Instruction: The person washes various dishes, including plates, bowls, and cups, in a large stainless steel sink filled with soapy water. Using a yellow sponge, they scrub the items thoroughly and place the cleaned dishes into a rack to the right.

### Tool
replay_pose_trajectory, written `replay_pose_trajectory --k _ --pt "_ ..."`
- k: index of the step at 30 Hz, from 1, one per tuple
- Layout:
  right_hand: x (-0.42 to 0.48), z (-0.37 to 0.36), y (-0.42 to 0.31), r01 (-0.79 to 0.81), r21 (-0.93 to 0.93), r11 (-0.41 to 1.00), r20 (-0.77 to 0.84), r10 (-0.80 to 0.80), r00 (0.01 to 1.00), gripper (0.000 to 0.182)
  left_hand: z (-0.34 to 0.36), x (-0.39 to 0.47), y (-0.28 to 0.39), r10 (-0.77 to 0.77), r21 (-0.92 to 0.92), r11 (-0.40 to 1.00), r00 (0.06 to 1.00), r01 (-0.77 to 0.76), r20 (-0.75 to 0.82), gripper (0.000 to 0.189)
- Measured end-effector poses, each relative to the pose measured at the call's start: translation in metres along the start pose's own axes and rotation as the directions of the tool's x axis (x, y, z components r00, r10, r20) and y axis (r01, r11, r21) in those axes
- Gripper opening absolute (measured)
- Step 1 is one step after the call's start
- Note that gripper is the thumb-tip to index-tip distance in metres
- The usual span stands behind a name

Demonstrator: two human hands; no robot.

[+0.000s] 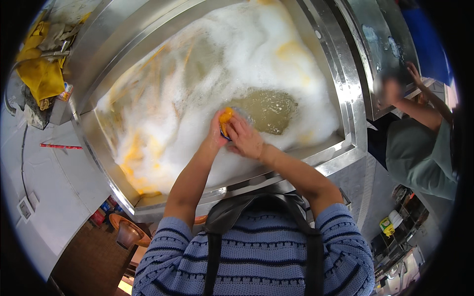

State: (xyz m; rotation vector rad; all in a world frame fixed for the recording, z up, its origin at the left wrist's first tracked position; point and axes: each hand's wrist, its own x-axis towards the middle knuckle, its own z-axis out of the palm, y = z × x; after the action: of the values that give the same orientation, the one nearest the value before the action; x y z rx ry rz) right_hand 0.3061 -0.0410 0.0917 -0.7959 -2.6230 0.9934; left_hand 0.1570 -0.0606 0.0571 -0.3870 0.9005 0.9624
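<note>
Over the suds of a large stainless steel sink (348, 107), my two hands meet near the middle. My left hand (216, 129) grips a small blue-edged dish (223, 135), mostly hidden by my fingers. A wet yellow-orange cloth or sponge (226, 117) is pressed against the dish by my right hand (247, 137). White foam (255, 59) covers most of the water. Just beyond my right hand, a patch of cloudy water (272, 111) shows through. Thin sticks, seemingly chopsticks (152, 59), lie in the foam at the left.
Yellow patches (135, 159) show in the foam at the sink's lower left corner. Yellow rubber gloves (42, 79) hang by a metal faucet (55, 54) at upper left. To the right, another person's arm (422, 113) reaches over a neighbouring metal basin (385, 33).
</note>
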Motion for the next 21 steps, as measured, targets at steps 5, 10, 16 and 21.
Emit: replay_pose_trajectory --k 5,10,16,21 --pt "0.016 0.001 0.002 -0.041 -0.342 0.939 0.073 0.070 0.995 0.052 0.012 -0.006 0.011 0.007 0.033 0.999 1.000 -0.007 0.001 0.044" --pt "0.023 0.015 0.003 -0.372 -0.286 0.883 0.205 0.436 0.876 0.039 0.016 0.016 0.002 0.162 0.263 0.958 0.974 -0.117 -0.158 0.042" --pt "0.021 0.000 0.020 -0.331 0.458 0.825 0.177 0.280 0.943 0.050 0.001 0.018 0.001 0.053 0.067 0.996 0.998 -0.051 -0.022 0.031" --pt "0.012 0.017 0.025 -0.431 0.427 0.795 0.151 0.407 0.901 0.047 -0.007 0.034 0.002 -0.027 0.235 0.968 0.967 0.088 -0.252 0.030"
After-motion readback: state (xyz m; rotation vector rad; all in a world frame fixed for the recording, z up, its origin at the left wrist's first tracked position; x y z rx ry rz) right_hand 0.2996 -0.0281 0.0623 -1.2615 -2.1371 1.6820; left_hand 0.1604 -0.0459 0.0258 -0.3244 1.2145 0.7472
